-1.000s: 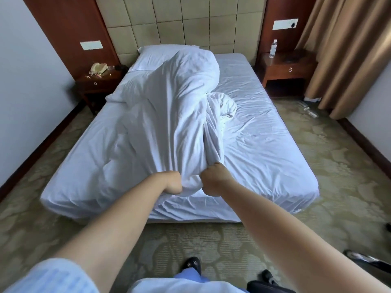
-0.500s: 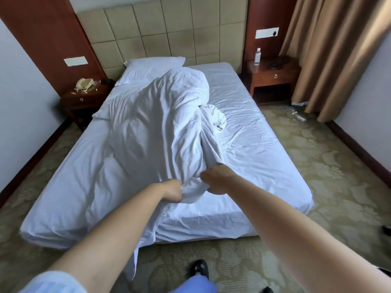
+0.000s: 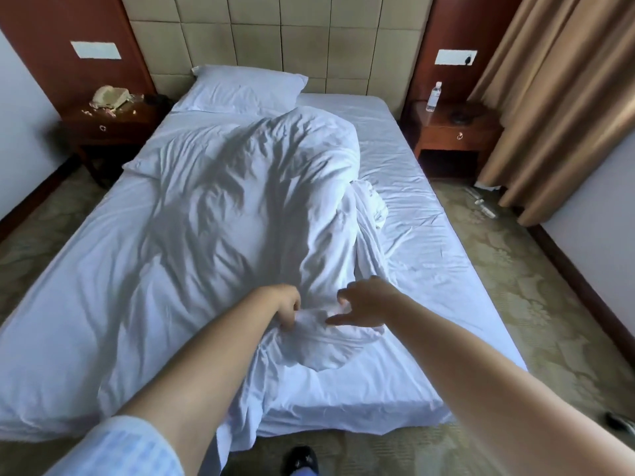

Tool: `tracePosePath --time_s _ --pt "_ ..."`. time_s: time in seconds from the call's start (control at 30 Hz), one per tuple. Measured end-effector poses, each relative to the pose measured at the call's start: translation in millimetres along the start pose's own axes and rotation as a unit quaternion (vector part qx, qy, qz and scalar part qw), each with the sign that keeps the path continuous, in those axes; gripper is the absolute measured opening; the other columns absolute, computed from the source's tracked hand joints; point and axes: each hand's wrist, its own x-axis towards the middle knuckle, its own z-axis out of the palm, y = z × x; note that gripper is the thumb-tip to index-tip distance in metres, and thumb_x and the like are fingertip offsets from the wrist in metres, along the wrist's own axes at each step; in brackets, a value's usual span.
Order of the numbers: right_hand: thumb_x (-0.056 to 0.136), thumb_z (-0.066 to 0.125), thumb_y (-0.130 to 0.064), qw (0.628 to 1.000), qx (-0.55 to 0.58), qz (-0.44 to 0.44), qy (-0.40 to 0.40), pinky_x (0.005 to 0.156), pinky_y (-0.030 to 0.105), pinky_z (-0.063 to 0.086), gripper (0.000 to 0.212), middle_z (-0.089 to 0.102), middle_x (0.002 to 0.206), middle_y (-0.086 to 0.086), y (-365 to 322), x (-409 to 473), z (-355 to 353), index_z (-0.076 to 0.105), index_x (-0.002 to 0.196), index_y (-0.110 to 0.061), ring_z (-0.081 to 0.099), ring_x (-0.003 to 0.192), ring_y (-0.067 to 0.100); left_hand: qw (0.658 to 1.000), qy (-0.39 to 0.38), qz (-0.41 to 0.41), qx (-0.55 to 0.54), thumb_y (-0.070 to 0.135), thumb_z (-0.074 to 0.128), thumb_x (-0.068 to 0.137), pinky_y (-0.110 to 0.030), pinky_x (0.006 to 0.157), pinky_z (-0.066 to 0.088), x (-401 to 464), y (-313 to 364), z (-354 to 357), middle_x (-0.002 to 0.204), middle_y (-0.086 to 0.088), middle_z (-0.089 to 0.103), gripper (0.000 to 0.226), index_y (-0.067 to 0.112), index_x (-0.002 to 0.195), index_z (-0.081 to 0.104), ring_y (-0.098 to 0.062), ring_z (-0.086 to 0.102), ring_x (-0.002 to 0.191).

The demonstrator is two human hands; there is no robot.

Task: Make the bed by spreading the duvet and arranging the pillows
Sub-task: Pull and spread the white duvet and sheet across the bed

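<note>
Right hand (image 3: 366,305) now off the duvet (image 3: 240,214), fingers spread; left hand (image 3: 287,305) gripping, fingertips hidden in folds.

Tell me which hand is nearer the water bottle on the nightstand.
Right. The right hand, fingers spread, hovers over the duvet on the side of the water bottle. The left hand grips the duvet's edge farther from it.

White duvet (image 3: 247,207), white sheet (image 3: 429,242) and white pillow (image 3: 240,89) fill the middle of the frame. Beige quilted squares cover the headboard (image 3: 275,32) at the top. Reddish-brown nightstands (image 3: 453,132) sit upper left and right, tan curtain (image 3: 549,97) at right, and olive floral carpet (image 3: 536,304).
</note>
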Motion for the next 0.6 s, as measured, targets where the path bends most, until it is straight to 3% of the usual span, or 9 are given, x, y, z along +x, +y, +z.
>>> tracePosePath --time_s 0.1,0.23,0.4,0.5,0.6 --pt "0.094 0.04 -0.056 0.999 -0.03 0.013 0.03 0.096 0.037 0.035 0.049 0.056 0.123 0.004 13.3 13.8 2.1 0.054 0.123 -0.02 0.052 0.117 0.024 1.0 -0.027 0.004 -0.011 0.02 0.082 0.071 -0.029 0.081 0.05 21.6 -6.2 -8.1 0.116 -0.004 0.064 0.052 0.007 0.118 0.065 -0.016 0.057 0.091" --pt "0.094 0.048 -0.035 0.996 -0.061 0.049 0.044 0.095 0.037 0.036 0.035 0.052 0.125 0.007 35.6 25.0 1.3 0.053 0.124 -0.017 0.048 0.119 0.025 0.998 0.059 0.027 -0.023 0.008 0.061 0.086 -0.028 0.088 0.047 44.2 7.3 -26.3 0.131 -0.009 0.054 0.041 0.008 0.127 0.056 -0.025 0.056 0.115" --pt "0.093 0.048 -0.024 0.993 -0.029 0.094 0.069 0.091 0.036 0.038 0.031 0.051 0.123 0.007 69.2 39.6 -8.6 0.053 0.123 -0.017 0.049 0.117 0.027 0.99 0.116 0.068 -0.038 0.007 0.041 0.09 -0.03 0.098 0.04 64.4 31.8 -64.1 0.142 -0.004 0.04 0.046 0.019 0.134 0.047 -0.025 0.045 0.127" --pt "0.093 0.047 -0.019 0.992 -0.015 0.108 0.065 0.093 0.036 0.038 0.032 0.05 0.124 0.007 91.7 54.7 -12.4 0.052 0.124 -0.017 0.049 0.118 0.027 0.988 0.132 0.08 -0.017 0.005 0.041 0.089 -0.029 0.092 0.039 77.4 45.0 -83.5 0.14 -0.003 0.038 0.047 0.019 0.133 0.048 -0.025 0.044 0.126" --pt "0.093 0.046 -0.016 0.991 0.012 0.115 0.073 0.094 0.036 0.038 0.033 0.049 0.125 0.007 115.4 73.6 -17.3 0.051 0.125 -0.016 0.048 0.118 0.027 0.979 0.182 0.084 0.02 0.007 0.043 0.087 -0.034 0.096 0.041 94.8 53.3 -103.0 0.135 -0.002 0.038 0.043 0.02 0.127 0.052 -0.024 0.036 0.129"
